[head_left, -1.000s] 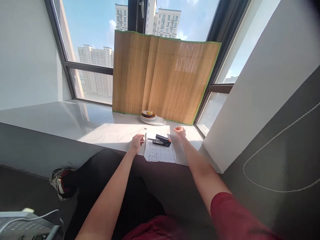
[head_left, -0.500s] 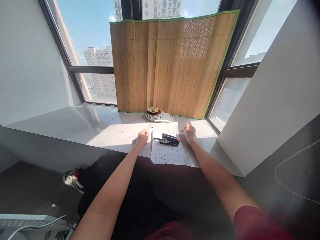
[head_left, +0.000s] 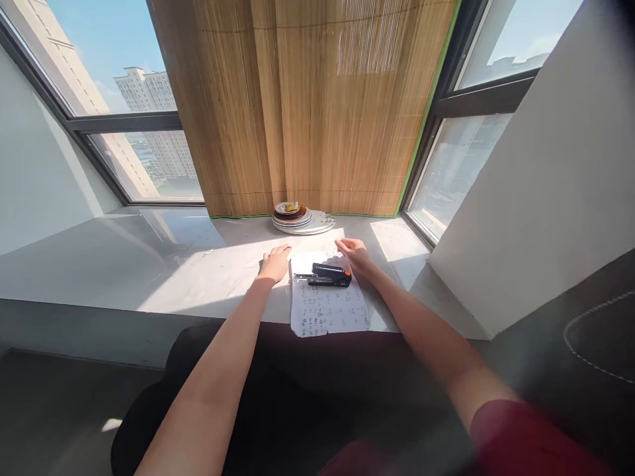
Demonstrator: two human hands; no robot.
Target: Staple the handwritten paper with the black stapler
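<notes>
A sheet of paper (head_left: 330, 314) with handwritten lines lies on the white windowsill in front of me. Across its upper half rests a black stapler (head_left: 330, 275) with an orange spot at its right end; a thin metal part sticks out to its left. My left hand (head_left: 275, 263) lies palm down just left of the sheet's upper corner, fingers stretched out and holding nothing visible. Over the paper's top right corner is my right hand (head_left: 354, 252), its thumb and fingertips drawn together. Whatever may be between those fingertips is too small to make out.
Stacked plates (head_left: 297, 223) with a small yellow item on top stand farther back on the windowsill (head_left: 238, 264). Behind them a bamboo blind (head_left: 307, 132) covers the middle window. A wall (head_left: 520, 218) closes off the right side.
My view has tilted down and shifted. My loosely curled left hand has stretched its fingers towards the paper. My right hand has moved left onto the sheet's top corner. The stapler stays on the paper.
</notes>
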